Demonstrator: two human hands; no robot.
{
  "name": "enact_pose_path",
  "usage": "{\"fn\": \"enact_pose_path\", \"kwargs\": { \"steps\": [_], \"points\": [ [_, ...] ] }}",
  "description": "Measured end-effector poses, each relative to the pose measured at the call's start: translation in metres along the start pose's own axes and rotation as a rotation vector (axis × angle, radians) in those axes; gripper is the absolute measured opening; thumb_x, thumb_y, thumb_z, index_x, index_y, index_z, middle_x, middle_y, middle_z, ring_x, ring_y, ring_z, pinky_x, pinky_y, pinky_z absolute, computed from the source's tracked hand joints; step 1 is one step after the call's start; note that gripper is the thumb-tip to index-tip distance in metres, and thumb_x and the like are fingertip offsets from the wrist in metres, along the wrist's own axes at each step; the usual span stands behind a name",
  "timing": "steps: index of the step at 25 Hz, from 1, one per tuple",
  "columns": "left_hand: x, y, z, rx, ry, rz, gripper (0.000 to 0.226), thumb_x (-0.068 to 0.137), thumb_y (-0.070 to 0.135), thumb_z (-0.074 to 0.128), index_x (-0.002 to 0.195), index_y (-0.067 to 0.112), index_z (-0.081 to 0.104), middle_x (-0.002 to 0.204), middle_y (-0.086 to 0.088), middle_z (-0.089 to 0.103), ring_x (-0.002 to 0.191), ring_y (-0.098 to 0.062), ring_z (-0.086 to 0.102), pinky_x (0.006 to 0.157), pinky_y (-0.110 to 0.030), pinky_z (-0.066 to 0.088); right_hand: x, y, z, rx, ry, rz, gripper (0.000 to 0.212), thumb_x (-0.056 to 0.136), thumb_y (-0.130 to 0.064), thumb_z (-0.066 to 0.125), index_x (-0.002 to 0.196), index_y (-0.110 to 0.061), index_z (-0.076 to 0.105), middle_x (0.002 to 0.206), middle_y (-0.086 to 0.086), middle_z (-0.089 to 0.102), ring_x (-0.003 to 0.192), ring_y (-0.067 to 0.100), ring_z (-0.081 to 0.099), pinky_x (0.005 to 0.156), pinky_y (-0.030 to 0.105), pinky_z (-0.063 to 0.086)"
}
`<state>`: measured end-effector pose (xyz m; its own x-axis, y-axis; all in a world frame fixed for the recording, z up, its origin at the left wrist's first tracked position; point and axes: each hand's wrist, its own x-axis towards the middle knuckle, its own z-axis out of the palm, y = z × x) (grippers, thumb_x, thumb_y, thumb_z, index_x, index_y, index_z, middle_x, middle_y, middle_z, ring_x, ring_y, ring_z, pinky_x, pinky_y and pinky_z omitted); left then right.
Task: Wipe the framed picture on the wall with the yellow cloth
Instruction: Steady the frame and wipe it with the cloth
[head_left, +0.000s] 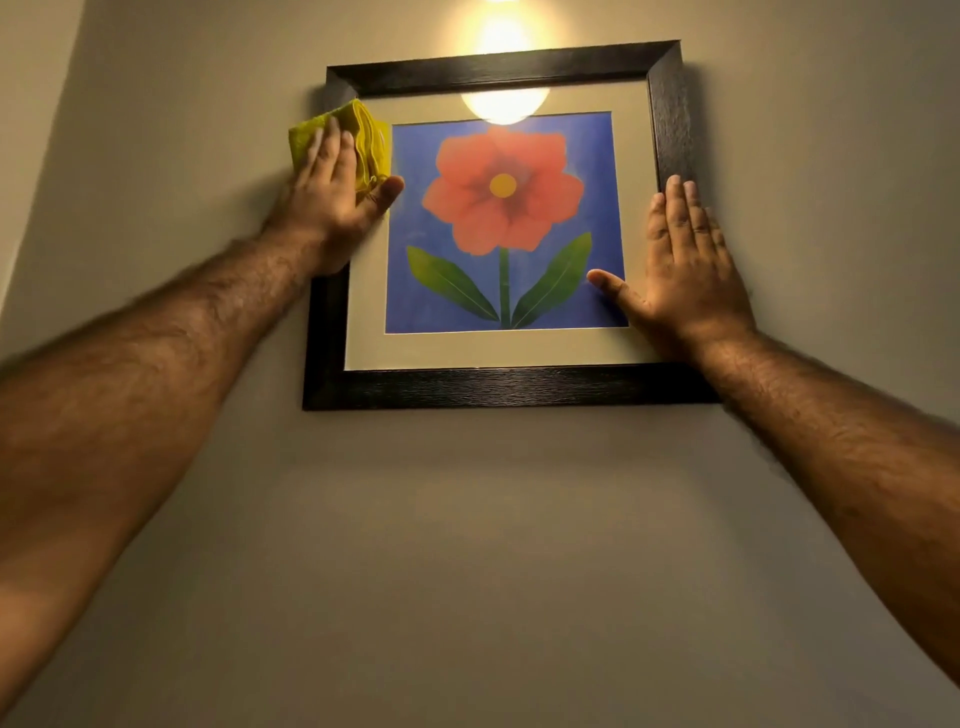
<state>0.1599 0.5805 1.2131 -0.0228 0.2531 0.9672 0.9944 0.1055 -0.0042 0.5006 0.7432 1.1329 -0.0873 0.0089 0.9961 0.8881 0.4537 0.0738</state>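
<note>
No words, labels, brand marks, numbers or signs can be read anywhere in view. The framed picture (501, 223) carries only a painted red flower with green leaves on blue; no signature, title or caption shows on the print, its pale border or the dark frame. The yellow cloth (358, 137), at about ten o'clock on the frame, shows no tag or printing. The wall (467, 545) around is plain. At twelve o'clock a lamp's glare covers part of the glass, so anything under it cannot be made out.
</note>
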Motion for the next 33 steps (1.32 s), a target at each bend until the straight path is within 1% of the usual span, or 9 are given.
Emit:
{"fn": "enact_pose_path", "kwargs": {
  "steps": [6, 11, 14, 18, 22, 25, 29, 31, 33],
  "points": [
    [-0.115, -0.008, 0.032, 0.001, 0.011, 0.061, 0.110, 0.083, 0.086, 0.002, 0.162, 0.009, 0.001, 0.172, -0.009, -0.008, 0.159, -0.022, -0.008, 0.130, -0.039, 0.000, 0.001, -0.001, 0.000, 0.011, 0.005, -0.005, 0.114, 0.087, -0.082, 0.023, 0.161, 0.003, 0.009, 0.172, 0.021, 0.003, 0.161, 0.031, 0.002, 0.131, 0.045, 0.006],
    [-0.194, -0.016, 0.052, 0.033, -0.035, 0.122, 0.098, 0.090, 0.081, 0.011, 0.162, 0.015, -0.002, 0.172, -0.003, -0.011, 0.159, -0.015, -0.012, 0.129, -0.040, 0.003, -0.001, -0.001, -0.001, 0.007, -0.003, -0.004, 0.111, 0.089, -0.080, 0.026, 0.161, 0.002, 0.008, 0.172, 0.020, 0.001, 0.161, 0.031, 0.001, 0.131, 0.045, 0.006],
    [-0.166, -0.017, 0.046, 0.060, -0.015, 0.143, 0.103, 0.088, 0.083, 0.008, 0.162, 0.011, 0.000, 0.172, -0.007, -0.008, 0.159, -0.018, -0.009, 0.130, -0.040, 0.003, -0.002, -0.001, -0.001, 0.007, -0.003, -0.001, 0.111, 0.088, -0.080, 0.026, 0.161, 0.002, 0.008, 0.172, 0.020, 0.001, 0.161, 0.031, 0.000, 0.131, 0.044, 0.005],
    [-0.071, -0.010, 0.021, 0.016, 0.017, 0.080, 0.116, 0.079, 0.091, 0.002, 0.162, 0.009, 0.002, 0.172, -0.009, -0.006, 0.160, -0.022, -0.006, 0.130, -0.040, 0.001, -0.001, -0.001, 0.000, 0.011, 0.007, -0.004, 0.111, 0.088, -0.081, 0.025, 0.161, 0.002, 0.009, 0.172, 0.020, 0.001, 0.161, 0.031, 0.001, 0.131, 0.045, 0.006],
    [-0.024, -0.009, 0.011, 0.030, 0.016, 0.065, 0.112, 0.082, 0.089, 0.009, 0.162, 0.011, -0.001, 0.172, -0.007, -0.008, 0.159, -0.021, -0.008, 0.130, -0.043, 0.001, -0.001, 0.000, 0.002, -0.003, 0.012, 0.000, 0.112, 0.088, -0.081, 0.025, 0.161, 0.002, 0.008, 0.172, 0.019, 0.001, 0.161, 0.030, 0.000, 0.131, 0.045, 0.006],
    [-0.043, -0.009, 0.016, 0.013, 0.029, 0.062, 0.112, 0.083, 0.089, 0.006, 0.161, 0.010, 0.001, 0.172, -0.008, -0.006, 0.159, -0.022, -0.006, 0.130, -0.042, 0.002, -0.001, 0.001, 0.002, 0.007, 0.012, -0.008, 0.112, 0.088, -0.083, 0.023, 0.161, 0.001, 0.007, 0.172, 0.019, 0.001, 0.161, 0.030, 0.000, 0.131, 0.045, 0.006],
    [-0.109, -0.008, 0.028, 0.046, 0.011, 0.096, 0.107, 0.087, 0.083, 0.005, 0.161, 0.007, 0.005, 0.172, -0.013, -0.004, 0.160, -0.025, -0.004, 0.130, -0.040, 0.003, -0.001, 0.001, 0.003, 0.021, 0.022, -0.015, 0.114, 0.087, -0.084, 0.021, 0.160, 0.003, 0.011, 0.171, 0.022, 0.004, 0.160, 0.033, 0.004, 0.130, 0.047, 0.009],
    [-0.124, -0.007, 0.029, 0.029, 0.012, 0.095, 0.096, 0.093, 0.074, 0.011, 0.161, 0.006, 0.010, 0.172, -0.013, 0.001, 0.160, -0.025, 0.000, 0.129, -0.039, 0.005, -0.001, 0.001, 0.002, 0.021, 0.026, -0.019, 0.114, 0.087, -0.084, 0.021, 0.160, 0.003, 0.011, 0.171, 0.022, 0.005, 0.160, 0.033, 0.004, 0.130, 0.047, 0.009],
    [-0.121, -0.003, 0.020, -0.065, 0.075, 0.073, 0.074, 0.102, 0.055, 0.027, 0.157, 0.005, 0.030, 0.169, -0.014, 0.019, 0.158, -0.028, 0.018, 0.128, -0.037, 0.016, -0.001, 0.001, 0.002, 0.021, 0.024, -0.018, 0.113, 0.088, -0.083, 0.022, 0.160, 0.003, 0.011, 0.171, 0.022, 0.004, 0.160, 0.033, 0.004, 0.130, 0.047, 0.009]
  ]
}}
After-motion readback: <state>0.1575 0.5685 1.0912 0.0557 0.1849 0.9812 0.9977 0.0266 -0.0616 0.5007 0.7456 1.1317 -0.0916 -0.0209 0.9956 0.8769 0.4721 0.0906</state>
